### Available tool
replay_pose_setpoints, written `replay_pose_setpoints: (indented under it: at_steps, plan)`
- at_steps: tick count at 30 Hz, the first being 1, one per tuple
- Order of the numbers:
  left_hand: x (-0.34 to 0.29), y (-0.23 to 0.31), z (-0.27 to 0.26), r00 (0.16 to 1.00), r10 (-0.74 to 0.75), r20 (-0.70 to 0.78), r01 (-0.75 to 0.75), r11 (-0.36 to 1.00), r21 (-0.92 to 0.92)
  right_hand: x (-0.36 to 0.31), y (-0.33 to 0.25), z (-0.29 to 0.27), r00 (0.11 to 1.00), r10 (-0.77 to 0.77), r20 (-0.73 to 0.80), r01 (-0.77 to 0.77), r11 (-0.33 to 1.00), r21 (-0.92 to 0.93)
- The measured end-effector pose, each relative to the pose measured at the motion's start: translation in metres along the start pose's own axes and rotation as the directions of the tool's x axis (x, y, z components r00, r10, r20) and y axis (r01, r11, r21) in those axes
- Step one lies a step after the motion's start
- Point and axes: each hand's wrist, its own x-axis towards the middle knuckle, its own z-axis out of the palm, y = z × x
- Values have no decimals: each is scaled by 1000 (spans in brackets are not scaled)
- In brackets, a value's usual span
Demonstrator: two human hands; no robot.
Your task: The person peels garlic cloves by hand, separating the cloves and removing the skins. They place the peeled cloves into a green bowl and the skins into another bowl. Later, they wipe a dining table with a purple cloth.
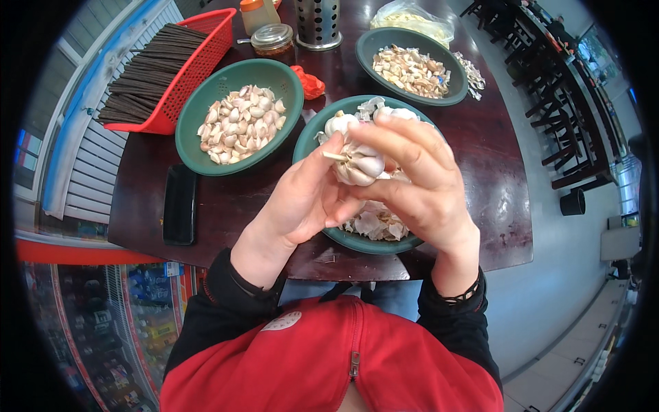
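A whole white garlic bulb (362,166) with a short dry stem is gripped between both my hands. My left hand (302,182) closes on its left side, thumb up near the stem. From the right, my right hand (425,182) curls its fingers over the bulb. Below them stands a green bowl (371,246) with papery garlic skins (376,223) at its near side. More garlic bulbs (340,123) lie at its far side, partly covered by my fingers. Left of it, a green colander (285,82) holds loose garlic cloves (241,123).
A dark green bowl (367,51) of cloves stands far right, beside scattered skins (472,75) and a plastic bag (415,20). At left are a red basket (171,89) of dark sticks and a black phone (180,204). A lidded jar (272,39) and perforated metal holder (318,24) stand behind.
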Motion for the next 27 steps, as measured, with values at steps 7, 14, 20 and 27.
replay_pose_setpoints:
  at_steps: [7,14,20,27]
  plan:
    - [-3,7,2,959,284,-18,-260,900,351,-3,8,-12,961,275,-41,-275,961,-6]
    - [-2,-6,-1,969,239,68,-245,871,427,-9,-11,3,802,587,110,-563,680,470]
    - [-2,-12,1,960,260,107,-281,904,324,-10,-18,18,788,601,132,-539,569,621]
    - [-6,-14,7,912,390,125,-368,647,668,-4,-20,22,860,507,63,-440,673,594]
